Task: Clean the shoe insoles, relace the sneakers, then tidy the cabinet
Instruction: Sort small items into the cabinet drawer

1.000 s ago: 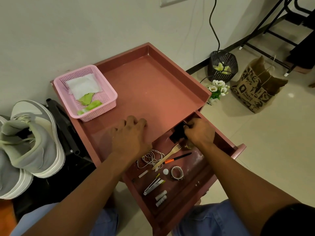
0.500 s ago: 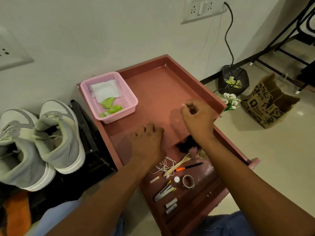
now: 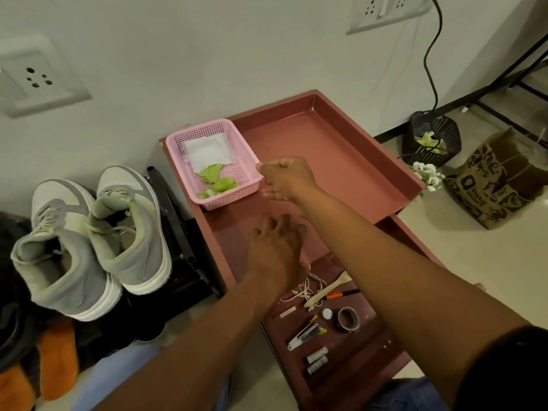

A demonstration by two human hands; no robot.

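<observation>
Pink perforated plastic basket (image 3: 234, 161) on the cabinet top (image 3: 332, 161) holds white tissue and green scraps. Open drawer (image 3: 370, 345) contains string, wooden fork, tape ring, stapler. Grey sneakers (image 3: 98, 241) stand left of the cabinet. Right hand (image 3: 289, 176), grip pinched together at the basket rim; contents indiscernible. Left hand (image 3: 275, 250) rests flat, fingers apart.

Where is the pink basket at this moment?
In the head view, the pink basket sits on the cabinet top at its back left corner near the wall, just left of the right hand.
</observation>
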